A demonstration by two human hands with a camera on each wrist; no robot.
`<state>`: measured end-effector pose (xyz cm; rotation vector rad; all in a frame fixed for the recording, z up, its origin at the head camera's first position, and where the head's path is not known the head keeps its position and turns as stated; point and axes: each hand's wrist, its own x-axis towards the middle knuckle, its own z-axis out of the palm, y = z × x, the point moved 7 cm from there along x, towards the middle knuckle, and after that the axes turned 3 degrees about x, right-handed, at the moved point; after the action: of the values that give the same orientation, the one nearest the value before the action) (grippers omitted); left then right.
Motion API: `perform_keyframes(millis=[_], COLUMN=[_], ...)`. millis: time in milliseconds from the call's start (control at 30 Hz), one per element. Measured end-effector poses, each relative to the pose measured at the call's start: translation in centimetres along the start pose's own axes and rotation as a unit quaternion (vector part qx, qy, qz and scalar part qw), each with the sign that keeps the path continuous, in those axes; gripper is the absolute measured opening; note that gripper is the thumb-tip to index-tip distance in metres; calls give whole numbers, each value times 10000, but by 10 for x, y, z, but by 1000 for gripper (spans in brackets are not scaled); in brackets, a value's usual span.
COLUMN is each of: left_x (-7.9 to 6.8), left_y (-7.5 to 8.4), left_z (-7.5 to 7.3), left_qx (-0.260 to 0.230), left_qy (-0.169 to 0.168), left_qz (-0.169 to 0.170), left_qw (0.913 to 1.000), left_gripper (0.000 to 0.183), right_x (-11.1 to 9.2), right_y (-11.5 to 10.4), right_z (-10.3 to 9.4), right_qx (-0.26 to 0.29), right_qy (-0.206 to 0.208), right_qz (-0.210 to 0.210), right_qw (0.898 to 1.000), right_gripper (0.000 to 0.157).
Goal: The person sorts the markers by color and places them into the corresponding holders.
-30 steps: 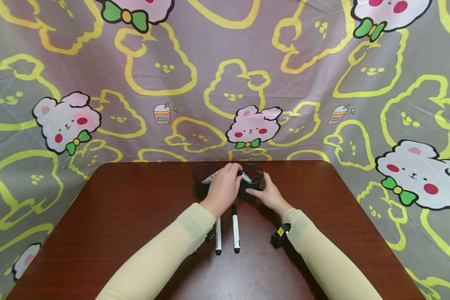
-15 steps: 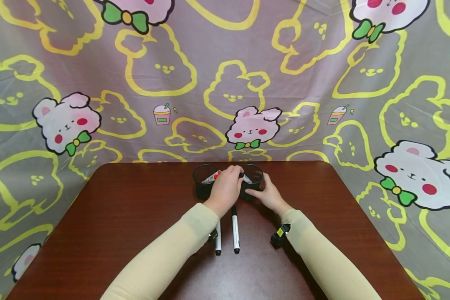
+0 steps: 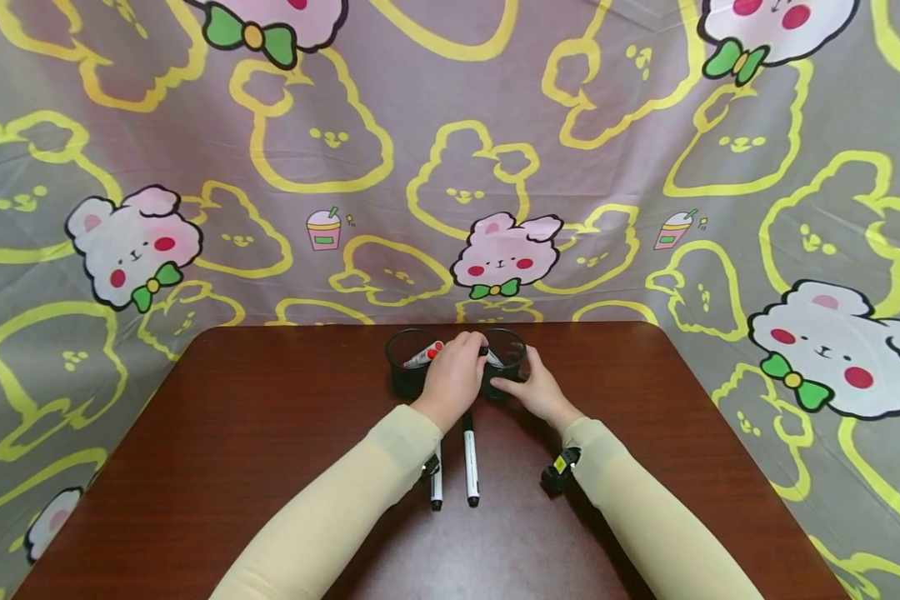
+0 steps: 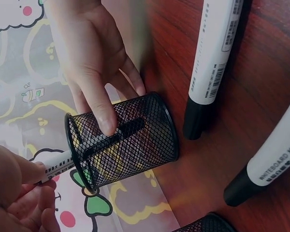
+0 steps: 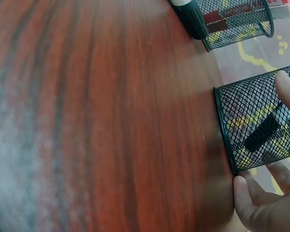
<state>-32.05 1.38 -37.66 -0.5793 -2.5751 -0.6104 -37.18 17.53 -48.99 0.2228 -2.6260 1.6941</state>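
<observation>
In the head view my left hand is over the gap between two black mesh pen cups. Its thumb and fingers pinch a whiteboard marker, whose black-capped end is inside the right pen cup. Around that cup's side, my right hand holds it with thumb and fingers spread; the cup stands upright on the table. Through the mesh, the black cap shows slanting inside. Beside it stands the left pen cup, with red-capped markers leaning in it.
Two black-capped whiteboard markers lie in front of the cups: one marker in the middle and another marker partly behind my left wrist. The brown table ends at a patterned cloth close behind the cups.
My left hand has shifted slightly right, uncovering the red caps in the left pen cup. It still pinches the marker at the right cup's rim. My right hand stays in place.
</observation>
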Motion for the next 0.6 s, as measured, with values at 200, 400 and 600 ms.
perform_keyframes(millis=[200,400,600], left_x=[1,2,3], left_y=[-1,-1,0], left_z=[2,5,9], left_qx=[58,152,208], left_qy=[-130,-197,-295], left_qz=[9,53,50], left_qw=[9999,9997,9993], left_gripper=[19,19,19], right_x=[0,0,-1], right_y=[0,-1,-1], right_z=[1,0,-1], right_qx=[-33,-70,-127], right_qy=[-23,-18,-6], right_qz=[1,-13,-17], right_qw=[10000,10000,9999], right_gripper=[80,80,80])
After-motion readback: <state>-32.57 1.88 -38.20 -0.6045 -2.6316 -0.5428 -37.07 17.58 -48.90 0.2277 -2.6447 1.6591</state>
